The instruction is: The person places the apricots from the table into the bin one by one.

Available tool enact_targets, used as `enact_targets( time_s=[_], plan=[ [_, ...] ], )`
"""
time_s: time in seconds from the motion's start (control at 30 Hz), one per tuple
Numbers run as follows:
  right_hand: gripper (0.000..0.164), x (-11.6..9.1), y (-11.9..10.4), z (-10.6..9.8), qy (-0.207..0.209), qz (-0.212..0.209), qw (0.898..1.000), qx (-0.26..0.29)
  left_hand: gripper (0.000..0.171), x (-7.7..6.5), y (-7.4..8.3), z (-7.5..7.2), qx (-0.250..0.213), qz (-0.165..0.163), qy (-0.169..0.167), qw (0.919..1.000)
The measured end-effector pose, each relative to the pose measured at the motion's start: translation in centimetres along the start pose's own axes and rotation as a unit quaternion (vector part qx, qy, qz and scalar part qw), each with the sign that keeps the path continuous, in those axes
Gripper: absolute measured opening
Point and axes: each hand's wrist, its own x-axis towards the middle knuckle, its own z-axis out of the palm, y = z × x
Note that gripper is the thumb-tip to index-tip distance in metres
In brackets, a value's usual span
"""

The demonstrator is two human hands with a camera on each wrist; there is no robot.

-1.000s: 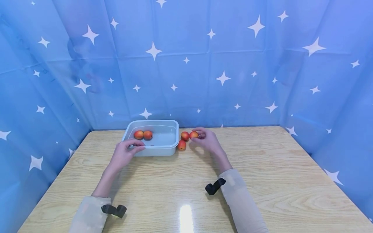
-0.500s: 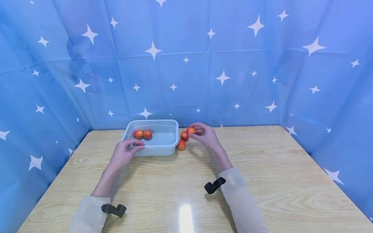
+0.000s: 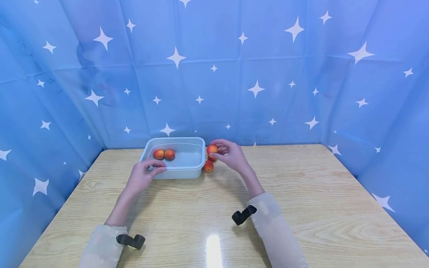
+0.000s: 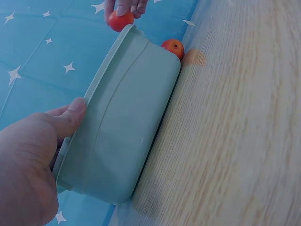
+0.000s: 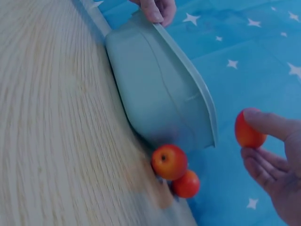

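A pale blue-green plastic box (image 3: 187, 174) stands at the back of the table, with two small red-orange apples (image 3: 169, 155) visible inside. My left hand (image 3: 142, 176) pinches the near left part of its rim between thumb and fingers. In my right hand (image 3: 231, 154), thumb and fingertips grip another small apple (image 5: 249, 131), raised beside the box's right end at about rim height. Two more apples (image 5: 169, 162) lie on the table against that end, touching each other. In the head view the held apple partly covers the farther one.
The wooden table (image 3: 207, 212) reaches back to a blue curtain (image 3: 214, 74) with white stars, close behind the box. Black wrist cameras (image 3: 244, 215) are strapped over both sleeves.
My right hand has lifted its apple from the table and carried it left, towards the box, over the farther loose apple. My left hand has stayed on the rim.
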Motion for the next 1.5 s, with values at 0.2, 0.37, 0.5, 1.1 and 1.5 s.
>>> enact_targets(
  time_s=[0.2,0.37,0.5,1.1,1.5],
  plan=[
    [0.036,-0.1,-0.8,0.7,-0.013,-0.015,1.000,-0.004,0.011,0.0,0.0,0.0,-0.001,0.003,-0.001,1.0000],
    [0.035,-0.2,-1.4,1.4,-0.028,-0.043,0.999,-0.002,0.011,0.0,0.0,0.0,-0.004,0.003,-0.002,1.0000],
    [0.035,-0.2,-1.5,2.0,-0.044,-0.050,0.998,-0.011,0.011,-0.1,0.0,0.0,-0.007,0.005,-0.002,1.0000],
    [0.035,-0.5,-2.3,2.9,-0.074,-0.060,0.995,-0.005,0.012,0.0,0.0,0.0,-0.006,0.009,-0.001,0.9999],
    [0.035,-0.5,-2.0,2.7,-0.060,-0.062,0.996,0.001,0.014,0.0,0.1,0.0,-0.010,0.007,0.000,0.9999]
  ],
)
